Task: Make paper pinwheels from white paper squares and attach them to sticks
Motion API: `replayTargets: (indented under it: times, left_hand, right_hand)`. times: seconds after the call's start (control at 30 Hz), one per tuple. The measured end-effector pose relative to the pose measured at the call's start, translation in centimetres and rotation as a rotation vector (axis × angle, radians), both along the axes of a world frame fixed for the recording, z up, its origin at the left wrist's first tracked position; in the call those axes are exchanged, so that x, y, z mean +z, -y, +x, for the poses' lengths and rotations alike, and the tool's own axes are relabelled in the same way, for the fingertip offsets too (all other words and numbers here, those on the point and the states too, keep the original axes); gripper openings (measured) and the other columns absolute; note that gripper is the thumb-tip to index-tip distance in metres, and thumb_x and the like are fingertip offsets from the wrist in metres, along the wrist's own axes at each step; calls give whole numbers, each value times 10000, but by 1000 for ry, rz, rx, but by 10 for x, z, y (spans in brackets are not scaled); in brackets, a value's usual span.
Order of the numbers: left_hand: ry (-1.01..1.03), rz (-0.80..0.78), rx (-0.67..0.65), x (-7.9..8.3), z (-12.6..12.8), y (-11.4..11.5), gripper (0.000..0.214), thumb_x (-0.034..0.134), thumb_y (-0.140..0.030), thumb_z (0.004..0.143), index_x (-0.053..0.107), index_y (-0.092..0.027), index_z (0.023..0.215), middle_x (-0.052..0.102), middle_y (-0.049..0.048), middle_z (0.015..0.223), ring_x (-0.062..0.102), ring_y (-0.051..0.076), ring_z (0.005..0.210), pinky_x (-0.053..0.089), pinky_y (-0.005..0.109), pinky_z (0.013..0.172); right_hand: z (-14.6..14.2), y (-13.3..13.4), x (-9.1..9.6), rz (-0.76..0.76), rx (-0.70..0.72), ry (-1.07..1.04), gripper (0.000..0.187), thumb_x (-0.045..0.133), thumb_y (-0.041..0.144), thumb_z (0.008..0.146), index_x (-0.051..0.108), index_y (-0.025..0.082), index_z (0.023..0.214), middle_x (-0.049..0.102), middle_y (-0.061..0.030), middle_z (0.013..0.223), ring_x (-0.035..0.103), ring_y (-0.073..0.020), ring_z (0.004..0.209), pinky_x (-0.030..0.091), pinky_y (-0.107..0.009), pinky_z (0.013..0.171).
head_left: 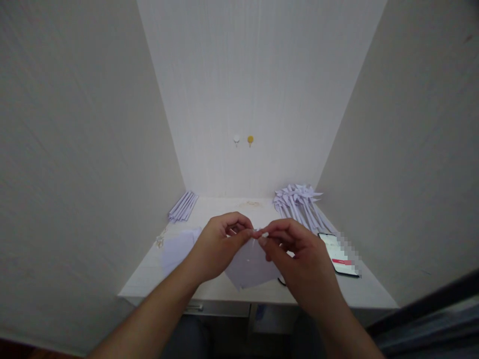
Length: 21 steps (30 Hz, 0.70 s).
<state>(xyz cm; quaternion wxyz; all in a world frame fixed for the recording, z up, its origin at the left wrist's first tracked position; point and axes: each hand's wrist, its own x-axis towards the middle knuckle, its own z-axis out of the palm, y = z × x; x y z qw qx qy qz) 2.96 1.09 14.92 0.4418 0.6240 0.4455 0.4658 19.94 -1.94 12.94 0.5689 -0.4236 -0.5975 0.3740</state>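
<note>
My left hand [220,244] and my right hand [295,259] meet above the middle of a white desk [157,279], fingertips pinched together on a small white object [262,234] between them. Both hands are closed in a pinch. Just below the hands a white sheet of paper [249,269] lies or hangs over the desk, partly hidden by my fingers. Whether the small object touches the paper I cannot tell.
A pile of folded white paper pinwheels on sticks [299,202] lies at the back right. A bundle of white paper sticks [183,205] lies at the back left. A phone [339,254] with a lit screen rests on the right. Loose paper [177,247] lies left. Walls close in on three sides.
</note>
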Motion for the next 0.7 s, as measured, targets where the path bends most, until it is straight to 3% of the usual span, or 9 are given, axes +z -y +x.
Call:
replayTargets:
  times: [0.17, 0.33, 0.47, 0.7]
  left_hand:
    - [111, -81, -101, 1, -4, 2, 209, 801, -367, 742, 724, -180, 796, 659, 2, 700, 546, 134, 617, 376, 241, 558]
    - [190, -117, -146, 6, -6, 5, 225, 836, -355, 716, 723, -178, 796, 653, -3, 700, 553, 126, 605, 382, 236, 560]
    - [220, -123, -171, 11, -6, 8, 219, 847, -348, 708, 727, -177, 774, 651, -7, 680, 541, 117, 581, 371, 224, 536]
    - [286, -155, -229, 19, 0, 17, 179, 837, -323, 726, 726, -187, 756, 654, -18, 651, 533, 104, 539, 376, 211, 515]
  right_hand:
    - [9, -2, 2, -44, 74, -136, 110, 794, 327, 822, 746, 240, 869, 741, -26, 797, 625, -161, 652, 478, -249, 525]
    - [7, 1, 5, -44, 11, -213, 93, 807, 253, 747, 719, 229, 762, 662, 15, 671, 535, -121, 561, 413, -219, 482]
    - [5, 1, 9, -34, -8, -233, 116, 804, 213, 693, 695, 234, 724, 707, 0, 678, 582, -143, 584, 448, -236, 503]
    - [8, 5, 10, 9, -42, -154, 117, 853, 296, 769, 748, 250, 793, 739, -33, 739, 638, -186, 670, 497, -277, 560]
